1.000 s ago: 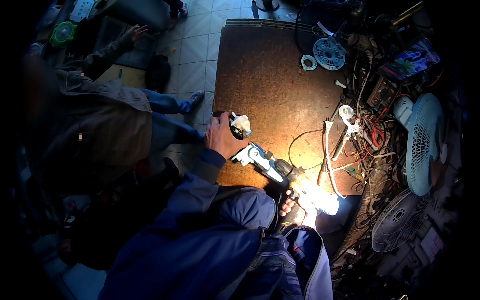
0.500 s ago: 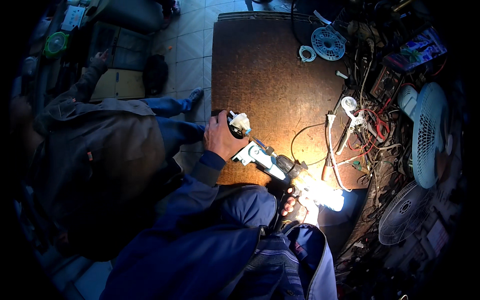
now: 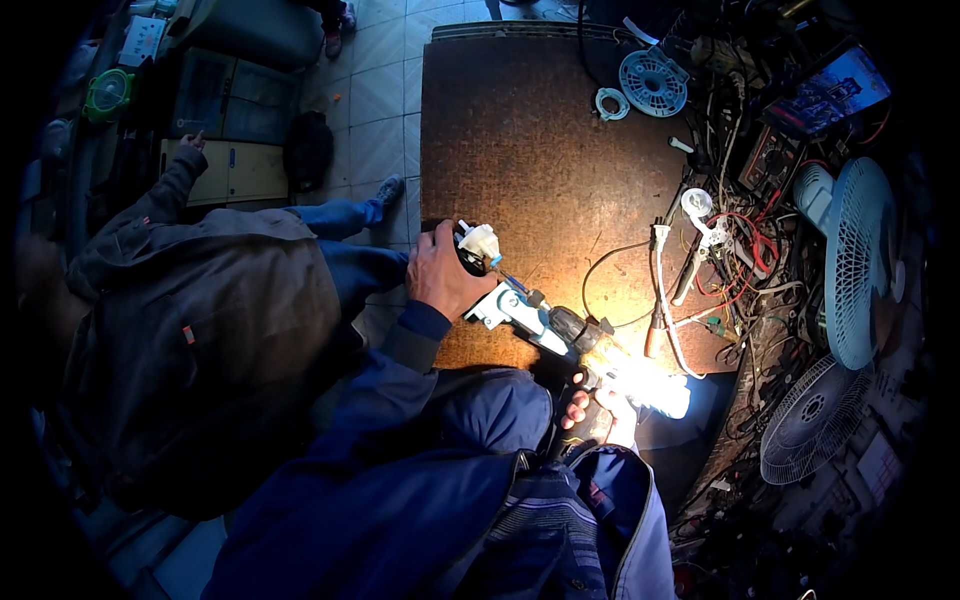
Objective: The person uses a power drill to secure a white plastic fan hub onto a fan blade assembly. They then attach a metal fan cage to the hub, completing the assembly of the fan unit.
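My left hand (image 3: 438, 272) is wrapped round a dark fan motor with a white plastic gearbox (image 3: 481, 242), at the near left edge of the wooden table. In my right hand (image 3: 618, 415) is a power drill (image 3: 578, 333), its body partly washed out by bright glare. The drill's thin bit (image 3: 515, 284) points at the motor, right by my left fingers; whether the tip touches a screw is too small to tell. A pale blue fan neck piece (image 3: 535, 322) extends from the motor beneath the drill.
On the wooden table (image 3: 540, 140) lie a blue vented cover (image 3: 653, 84), a ring (image 3: 612, 104), a white plug cord (image 3: 659, 270) and a screwdriver (image 3: 655, 335). Tangled wires, a blue fan grille (image 3: 862, 262) and a lit screen (image 3: 835, 92) crowd the right. Another person (image 3: 210, 330) is at left.
My hands, the drill and the motor keep nearly the same place. The other person's raised hand has moved slightly down and left. The picture on the screen has changed.
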Available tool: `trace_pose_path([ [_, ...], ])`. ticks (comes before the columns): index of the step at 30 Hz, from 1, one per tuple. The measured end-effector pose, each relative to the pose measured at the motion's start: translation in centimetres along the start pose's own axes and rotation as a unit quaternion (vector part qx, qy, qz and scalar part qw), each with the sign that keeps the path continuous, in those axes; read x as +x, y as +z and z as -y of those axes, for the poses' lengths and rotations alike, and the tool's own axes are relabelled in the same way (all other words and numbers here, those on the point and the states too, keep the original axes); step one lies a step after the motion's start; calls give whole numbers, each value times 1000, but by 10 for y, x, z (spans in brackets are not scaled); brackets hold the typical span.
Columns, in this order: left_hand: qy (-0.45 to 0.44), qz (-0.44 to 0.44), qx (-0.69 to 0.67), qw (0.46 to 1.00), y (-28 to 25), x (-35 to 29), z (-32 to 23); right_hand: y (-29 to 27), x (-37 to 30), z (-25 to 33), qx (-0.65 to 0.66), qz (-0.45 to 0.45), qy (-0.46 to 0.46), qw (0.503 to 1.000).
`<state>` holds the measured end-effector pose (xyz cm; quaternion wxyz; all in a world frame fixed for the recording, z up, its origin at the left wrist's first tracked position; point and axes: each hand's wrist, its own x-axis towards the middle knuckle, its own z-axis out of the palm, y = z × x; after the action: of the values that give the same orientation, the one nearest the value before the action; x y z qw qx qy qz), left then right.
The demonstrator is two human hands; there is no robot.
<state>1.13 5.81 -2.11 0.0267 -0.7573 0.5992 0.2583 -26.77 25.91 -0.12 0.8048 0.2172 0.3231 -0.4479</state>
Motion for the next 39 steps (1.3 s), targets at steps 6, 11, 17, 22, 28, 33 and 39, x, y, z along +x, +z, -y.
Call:
trace_pose_path([
  [6, -4, -2, 0, 1000, 2, 0, 1, 1, 1, -1, 0, 0, -2, 1000],
  [11, -5, 1, -10, 1000, 4, 1, 3, 2, 0, -2, 0, 1, -5, 1000],
  [17, -1, -5, -6, 1000, 4, 1, 3, 0, 0, -4, 1, -13, -5, 1000],
  [22, -5, -1, -7, 1000, 5, 2, 4, 2, -2, -4, -6, -21, -11, 1000],
  [28, -1, -5, -7, 1000, 4, 2, 3, 5, 0, -5, 1, -12, -5, 1000],
  [33, 5, -10, -11, 1000, 2, 1, 1, 5, 1, -7, 8, 1, 3, 1000],
  [39, 0, -6, -17, 1000, 1, 3, 3, 6, 5, -10, 19, 20, 13, 1000],
])
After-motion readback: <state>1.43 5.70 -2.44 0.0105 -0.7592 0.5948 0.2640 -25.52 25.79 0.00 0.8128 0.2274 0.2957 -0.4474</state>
